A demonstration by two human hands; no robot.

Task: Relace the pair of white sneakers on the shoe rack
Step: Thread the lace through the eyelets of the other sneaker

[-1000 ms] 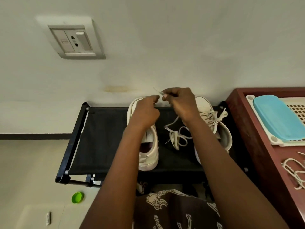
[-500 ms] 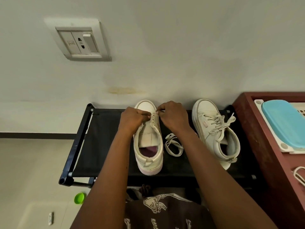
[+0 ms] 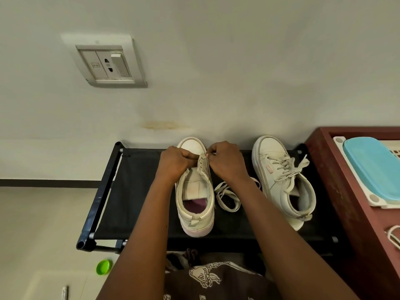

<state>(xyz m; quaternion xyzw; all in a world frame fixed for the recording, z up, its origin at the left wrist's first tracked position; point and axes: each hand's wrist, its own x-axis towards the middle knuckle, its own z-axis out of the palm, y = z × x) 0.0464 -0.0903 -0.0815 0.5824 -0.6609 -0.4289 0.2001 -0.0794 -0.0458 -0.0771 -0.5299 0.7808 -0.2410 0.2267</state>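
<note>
Since you're threading from the far, toe-end eyelets, your left hand [image 3: 173,163] grips the unlaced sneaker [image 3: 194,215] by its flap while your right hand [image 3: 226,164] pinches what looks like the lace [image 3: 220,188] tip. Slack sits just right on the shoe rack [image 3: 134,191], laced sneaker [image 3: 281,185] beyond.

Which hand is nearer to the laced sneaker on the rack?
The right hand. It is at the unlaced sneaker, on the side facing the laced sneaker; the left hand is on that shoe's far side.

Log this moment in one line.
left hand: grips unlaced sneaker | right hand: pinches lace at eyelet | laced sneaker: on rack
</note>
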